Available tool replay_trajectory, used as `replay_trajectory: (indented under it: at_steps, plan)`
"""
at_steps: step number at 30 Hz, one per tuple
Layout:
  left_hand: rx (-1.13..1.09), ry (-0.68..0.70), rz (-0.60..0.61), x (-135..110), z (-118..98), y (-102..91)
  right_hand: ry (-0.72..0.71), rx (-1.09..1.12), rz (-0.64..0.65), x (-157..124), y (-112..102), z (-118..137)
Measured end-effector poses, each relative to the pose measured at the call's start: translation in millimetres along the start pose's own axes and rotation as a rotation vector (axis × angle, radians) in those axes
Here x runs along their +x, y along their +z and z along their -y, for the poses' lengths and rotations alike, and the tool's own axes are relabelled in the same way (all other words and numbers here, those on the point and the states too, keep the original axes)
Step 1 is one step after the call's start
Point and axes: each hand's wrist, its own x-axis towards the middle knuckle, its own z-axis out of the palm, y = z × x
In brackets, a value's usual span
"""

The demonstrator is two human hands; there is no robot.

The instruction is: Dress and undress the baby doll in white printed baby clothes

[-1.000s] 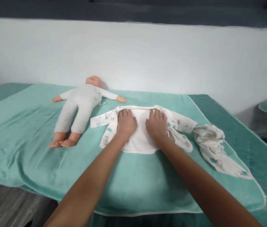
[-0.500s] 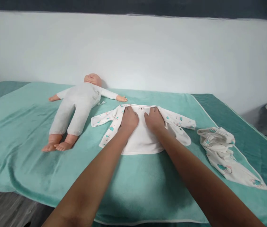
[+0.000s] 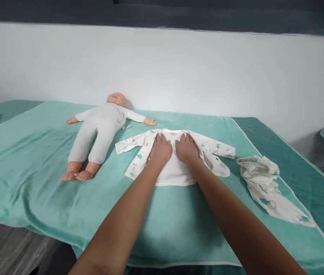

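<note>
Left hand (image 3: 161, 149) and right hand (image 3: 187, 149) are seemingly flattening the opened baby shirt (image 3: 175, 172) on the teal blanket (image 3: 176, 225); whether fingers are pinching, I cannot tell; next probably calls for keeping it spread.

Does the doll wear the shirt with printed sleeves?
No, the shirt lies spread open on the green blanket, beside the doll.
</note>
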Motion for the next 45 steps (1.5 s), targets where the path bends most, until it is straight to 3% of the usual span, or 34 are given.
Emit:
replay_trajectory:
  at_steps: [5,11,14,18,24,30,37,41,45]
  plan:
    - [0.001,0.042,0.035,-29,-4,-7.2,-0.120,-0.059,0.024,-27,-7,1]
    - [0.027,0.176,0.037,-84,6,-18.0,-0.416,0.133,0.090,-105,-34,-24]
    - [0.019,0.234,0.032,-102,14,-22.6,-0.511,0.266,-0.042,-145,-49,-55]
    - [0.006,0.251,0.031,-107,19,-26.7,-0.489,0.147,-0.179,-172,-64,-90]
    - [-0.022,0.241,0.025,-105,18,-30.8,-0.507,-0.069,-0.180,-158,-67,-85]
    - [-0.057,0.242,0.008,-107,18,-34.2,-0.541,-0.112,-0.225,-135,-65,-78]
    - [-0.091,0.247,-0.020,-107,20,-33.7,-0.580,-0.179,-0.249,-148,-80,-98]
    - [-0.144,0.252,-0.090,-109,20,-31.6,-0.478,-0.040,-0.251,-142,-80,-97]
    - [-0.165,0.275,-0.242,-110,25,-32.3,-0.266,0.061,-0.326,-114,-72,-83]
